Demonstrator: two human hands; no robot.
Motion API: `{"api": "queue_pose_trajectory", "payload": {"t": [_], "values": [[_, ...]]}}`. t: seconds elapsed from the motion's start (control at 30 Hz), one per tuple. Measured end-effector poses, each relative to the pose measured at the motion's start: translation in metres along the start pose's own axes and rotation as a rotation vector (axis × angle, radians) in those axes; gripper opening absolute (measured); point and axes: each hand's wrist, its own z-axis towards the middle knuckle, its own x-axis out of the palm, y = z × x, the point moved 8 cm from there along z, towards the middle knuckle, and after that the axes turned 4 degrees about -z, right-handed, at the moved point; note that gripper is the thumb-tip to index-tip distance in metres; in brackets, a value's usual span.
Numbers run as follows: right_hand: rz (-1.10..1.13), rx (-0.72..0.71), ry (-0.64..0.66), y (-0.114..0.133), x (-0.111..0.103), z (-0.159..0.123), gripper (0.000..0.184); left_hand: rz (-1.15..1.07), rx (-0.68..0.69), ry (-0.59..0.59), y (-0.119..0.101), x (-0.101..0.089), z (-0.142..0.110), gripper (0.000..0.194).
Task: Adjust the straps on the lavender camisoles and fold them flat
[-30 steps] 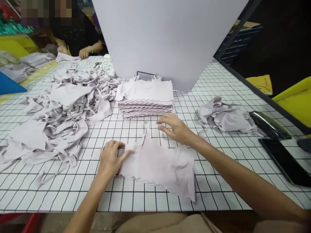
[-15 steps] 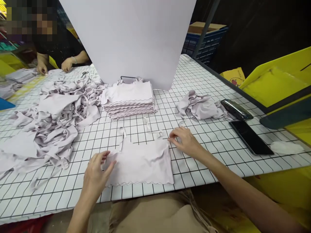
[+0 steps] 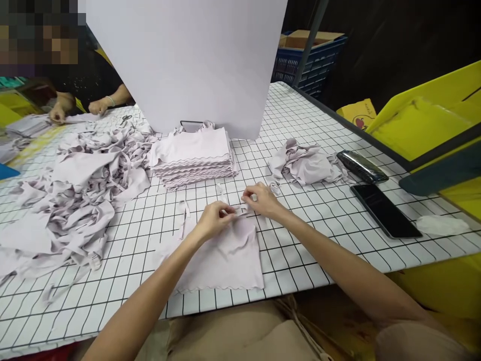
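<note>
A pale lilac strappy top (image 3: 229, 263) lies flat at the table's front, its wavy hem towards me. My left hand (image 3: 215, 219) reaches across it, thumb and fingers pinched on the right shoulder strap (image 3: 243, 209). Just to the right, my right hand (image 3: 262, 199) pinches the same strap close to its upper part. Between the two hands a short piece of the strap shows; the fingers partly hide the rest. The left shoulder strap (image 3: 183, 218) lies loose on the cloth, pointing away from me.
Beyond the top stands a neat stack of folded tops (image 3: 193, 155). A loose heap of garments (image 3: 90, 170) covers the left side; a smaller crumpled pile (image 3: 300, 163) lies right, near a dark glossy case (image 3: 363, 167) and a phone (image 3: 386, 210). A white board (image 3: 184, 65) rises behind. A co-worker's hands (image 3: 98, 106) handle fabric far left.
My left hand has moved from the top's left edge up and right to the right strap. My right hand has shifted slightly left and closed on that strap. The view has shifted a little.
</note>
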Motion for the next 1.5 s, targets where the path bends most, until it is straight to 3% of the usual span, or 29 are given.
{"api": "queue_pose_trajectory", "payload": {"t": [0.13, 0.23, 0.3, 0.43, 0.5, 0.7, 0.87, 1.1, 1.23, 1.3, 1.37, 1.43, 1.5], "values": [[-0.036, -0.067, -0.017, -0.002, -0.004, -0.010, 0.019, 0.172, 0.186, -0.116, -0.014, 0.014, 0.002, 0.007], [-0.013, -0.120, -0.083, -0.002, -0.016, -0.024, 0.019, 0.128, 0.197, -0.153, -0.012, 0.019, 0.006, 0.007], [0.067, -0.080, -0.073, -0.006, -0.021, -0.031, 0.023, 0.053, 0.172, -0.152, -0.006, 0.018, 0.009, 0.005], [0.509, 0.196, 0.340, -0.015, 0.011, -0.036, 0.042, -0.140, 0.168, -0.126, 0.000, 0.017, 0.006, 0.006], [0.780, 0.315, 0.456, -0.011, 0.028, -0.036, 0.044, -0.174, 0.186, -0.113, 0.000, 0.019, 0.003, 0.008], [1.191, 0.412, 0.279, -0.008, 0.037, -0.021, 0.045, -0.167, 0.213, -0.146, 0.003, 0.022, 0.000, 0.007], [1.327, 0.325, 0.082, -0.007, 0.003, -0.001, 0.044, -0.163, 0.198, -0.144, 0.006, 0.022, 0.002, 0.006], [1.173, 0.093, -0.216, -0.009, -0.058, 0.025, 0.038, -0.202, 0.118, -0.115, 0.013, 0.026, 0.003, 0.011], [0.780, -0.209, -0.409, 0.014, -0.086, 0.011, 0.014, -0.238, 0.081, -0.180, 0.010, 0.015, 0.001, 0.011], [0.533, -0.388, -0.479, 0.035, -0.091, -0.005, 0.015, -0.399, 0.083, -0.223, 0.005, 0.005, -0.003, 0.018], [0.354, -0.531, -0.511, 0.053, -0.087, -0.019, 0.024, -0.691, 0.067, -0.190, -0.002, -0.001, -0.009, 0.024], [0.265, -0.592, -0.523, 0.063, -0.079, -0.028, 0.027, -0.970, 0.035, -0.097, -0.012, 0.000, -0.015, 0.026], [0.233, -0.592, -0.530, 0.067, -0.071, -0.031, 0.028, -1.111, 0.004, -0.001, -0.023, 0.004, -0.023, 0.026]]}}
